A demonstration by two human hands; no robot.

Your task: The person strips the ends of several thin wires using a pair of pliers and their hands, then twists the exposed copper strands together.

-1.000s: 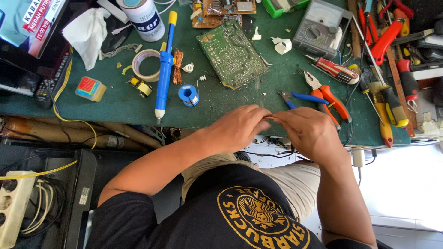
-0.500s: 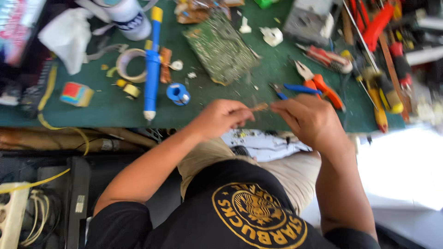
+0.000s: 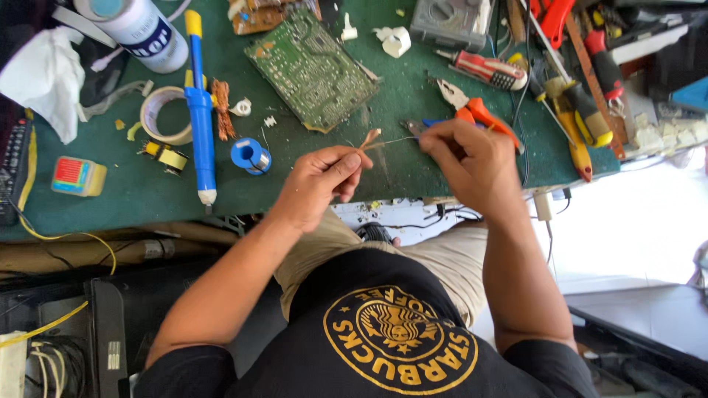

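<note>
My left hand (image 3: pixel 318 184) pinches a small piece of frayed copper wire (image 3: pixel 371 138) between thumb and fingers, just above the front edge of the green mat (image 3: pixel 398 81). A thin bare strand (image 3: pixel 394 140) runs from it to my right hand (image 3: pixel 466 163), whose fingertips pinch the other end. The two hands are held a little apart, with the strand stretched between them. A green circuit board (image 3: pixel 313 66) lies on the mat just beyond them.
On the mat lie a blue desoldering pump (image 3: pixel 199 110), a tape roll (image 3: pixel 158 114), a blue solder spool (image 3: pixel 251 155), a copper braid (image 3: pixel 221 110) and orange-handled pliers (image 3: pixel 479 114). Screwdrivers (image 3: pixel 490 70) and other tools crowd the right side. A white bottle (image 3: pixel 140 29) and a tissue (image 3: pixel 44 74) sit at the left.
My hands were touching near the mat's edge; now they are drawn apart, with the copper strand stretched between them. The view has shifted slightly.
</note>
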